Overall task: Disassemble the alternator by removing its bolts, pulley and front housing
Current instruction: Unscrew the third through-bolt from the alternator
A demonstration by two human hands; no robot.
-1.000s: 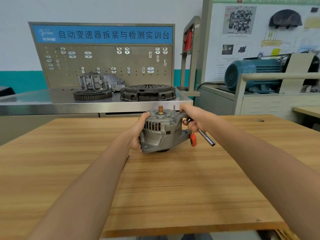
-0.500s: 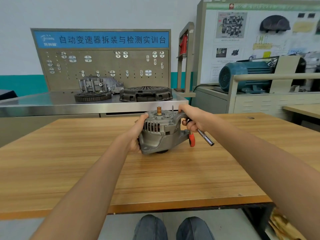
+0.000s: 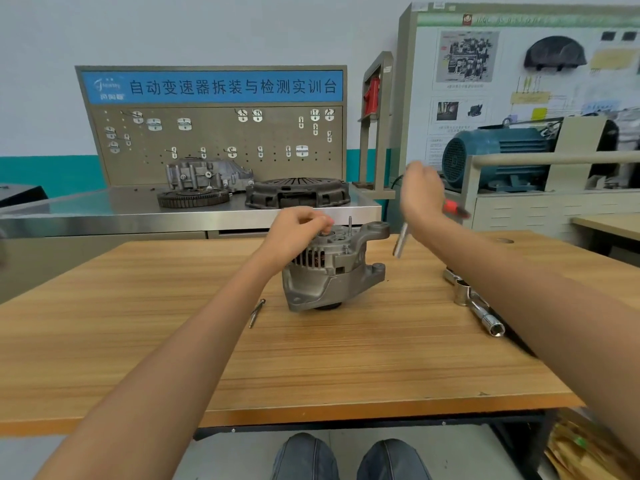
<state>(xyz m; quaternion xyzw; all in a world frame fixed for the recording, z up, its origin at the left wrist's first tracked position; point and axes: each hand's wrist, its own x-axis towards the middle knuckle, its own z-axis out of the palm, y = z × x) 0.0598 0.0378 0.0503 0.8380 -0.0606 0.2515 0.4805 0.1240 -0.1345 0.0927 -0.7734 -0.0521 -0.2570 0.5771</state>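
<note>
Alternator (image 3: pixel 329 268) stands mid wooden table (image 3: pixel 242 358), shaft end up. Left hand (image 3: pixel 294 230) on its top, fingers curled, fingertips (image 3: pixel 323 221) pinching something small at the shaft; what it is, cannot tell. Right hand (image 3: pixel 420 188) raised in the air right of the alternator, not touching it, blurred, closed round a red-handled tool (image 3: pixel 453 206) with metal shaft (image 3: pixel 401 239) hanging down. 1 loose bolt (image 3: pixel 257 311) lies just left of the alternator. Socket wrench (image 3: pixel 479 306) lies on the table at right.

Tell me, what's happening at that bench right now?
Left hand pinching at top of alternator. Right hand raised, gripping red-handled tool. Bolt and socket wrench lie alongside.
</note>
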